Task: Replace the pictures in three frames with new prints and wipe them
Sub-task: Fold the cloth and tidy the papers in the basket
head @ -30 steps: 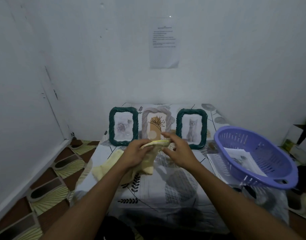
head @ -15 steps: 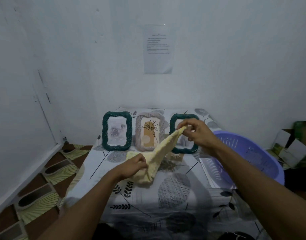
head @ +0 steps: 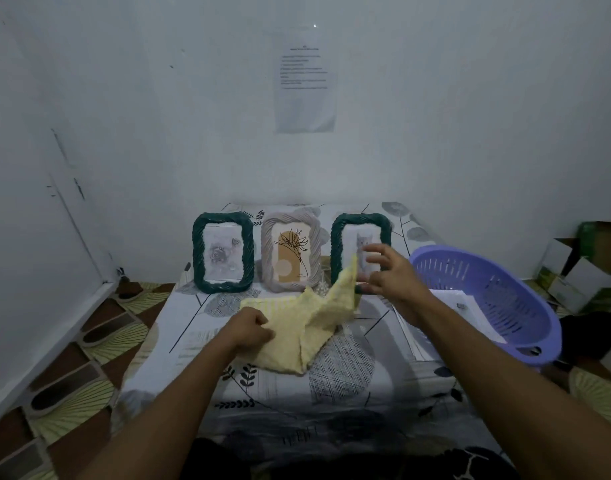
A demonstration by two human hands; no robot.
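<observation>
1. Three frames stand upright in a row at the back of the counter: a green frame with a rose print, a grey frame with a plant print, and a second green frame with a cat print.
2. Just in front of them is the yellow cloth. Half a second ago it was pulled into a narrow band; now it sags wide and mostly lies on the counter, with one corner raised.
3. The left hand still grips the cloth's near left edge with curled fingers.
4. The right hand has dropped from the top of the cat frame to its lower half. Its blurred fingers are spread beside the raised corner, and I cannot tell whether it holds it.
5. A purple basket holding paper sheets sits tilted at the counter's right edge.
</observation>
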